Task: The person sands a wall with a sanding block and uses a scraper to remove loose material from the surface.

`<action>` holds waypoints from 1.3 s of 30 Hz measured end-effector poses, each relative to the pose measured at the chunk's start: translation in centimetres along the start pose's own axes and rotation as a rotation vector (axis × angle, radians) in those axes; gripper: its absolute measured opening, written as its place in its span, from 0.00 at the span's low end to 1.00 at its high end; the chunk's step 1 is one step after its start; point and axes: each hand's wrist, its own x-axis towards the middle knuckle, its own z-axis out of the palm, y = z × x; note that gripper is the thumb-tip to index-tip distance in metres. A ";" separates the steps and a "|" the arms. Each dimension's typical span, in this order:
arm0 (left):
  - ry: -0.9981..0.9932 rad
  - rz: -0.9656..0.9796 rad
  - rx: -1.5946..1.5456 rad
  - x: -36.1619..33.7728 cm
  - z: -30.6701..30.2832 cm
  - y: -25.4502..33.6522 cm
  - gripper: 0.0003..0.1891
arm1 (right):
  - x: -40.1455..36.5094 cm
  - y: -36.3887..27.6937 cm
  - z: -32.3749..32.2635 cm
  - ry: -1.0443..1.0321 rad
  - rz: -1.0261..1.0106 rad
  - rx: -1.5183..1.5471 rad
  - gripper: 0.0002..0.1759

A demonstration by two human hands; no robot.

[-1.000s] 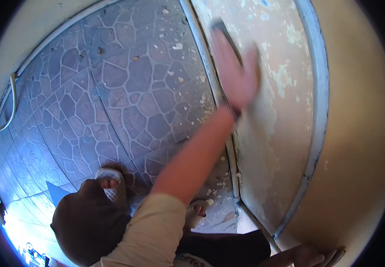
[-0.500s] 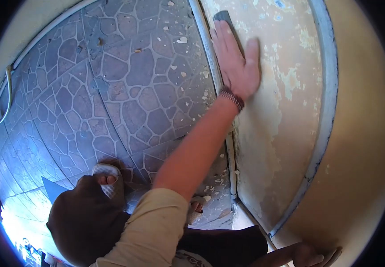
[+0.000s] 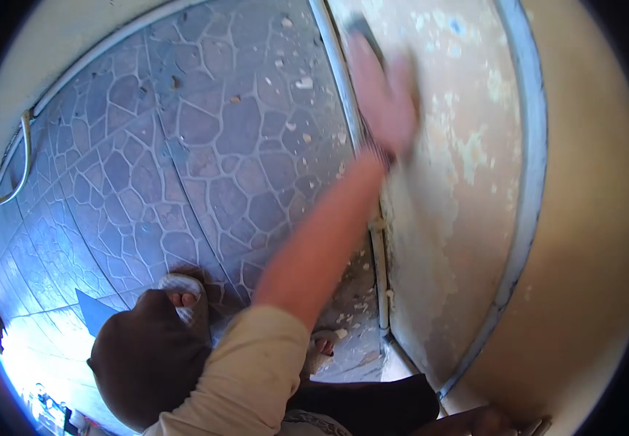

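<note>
My left hand [image 3: 383, 102], blurred, lies flat against the peeling wall panel [image 3: 449, 189]. Under its fingers it presses a dark grey flat pad [image 3: 362, 29], whose far end sticks out past the fingertips. The pad's exact kind is not clear, and the hand hides most of it. A braided bracelet [image 3: 377, 154] circles that wrist. At the bottom edge, my right hand [image 3: 507, 421] rests by the lower wall, partly cut off, with its fingers stretched out and nothing visible in them.
A pale pipe-like trim [image 3: 340, 65] runs along the wall's foot. Paint flakes [image 3: 303, 84] litter the stone-patterned floor [image 3: 213, 138]. A grey-white moulding [image 3: 532, 145] borders the panel. My knee [image 3: 147, 356] and sandalled foot [image 3: 184, 299] are below. A cable [image 3: 22, 160] hangs at left.
My left hand and the pad have shifted slightly along the panel. My right hand has slid lower, so less of it shows. The view has turned a little.
</note>
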 end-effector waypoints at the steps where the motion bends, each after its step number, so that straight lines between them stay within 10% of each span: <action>1: -0.010 0.105 0.044 -4.0 0.2 1.2 0.40 | 0.2 -0.3 0.3 0.011 0.015 0.026 0.23; 5: -0.036 0.203 0.012 -12.2 -0.1 3.9 0.43 | 0.1 -0.5 0.4 -0.043 -0.021 -0.118 0.21; 9: -0.067 0.053 0.163 -1.1 0.0 1.9 0.44 | -0.5 0.6 0.0 -0.015 0.078 -0.187 0.16; 13: -0.009 -0.097 0.063 2.6 0.1 1.5 0.44 | 0.5 0.1 -0.7 -0.249 -0.004 -0.315 0.21; 17: -0.108 -0.062 -0.042 -12.2 -0.7 7.8 0.46 | -0.1 1.2 -1.1 -0.319 0.011 -0.333 0.24; 22: -0.076 0.050 0.121 -4.1 -0.4 4.2 0.47 | 0.8 0.9 -3.1 -0.651 -0.075 -0.419 0.38; 26: 0.011 -0.044 0.107 5.9 -0.3 0.1 0.41 | 0.8 -1.2 -1.4 -0.771 -0.222 -0.332 0.39; 34: -0.051 -0.099 -0.093 -10.5 -1.4 5.2 0.38 | 1.5 -12.5 10.9 -1.052 -0.355 0.294 0.30; 39: 0.042 -0.072 0.074 2.4 0.0 1.0 0.33 | 0.5 -12.3 12.8 -1.066 -0.308 0.534 0.29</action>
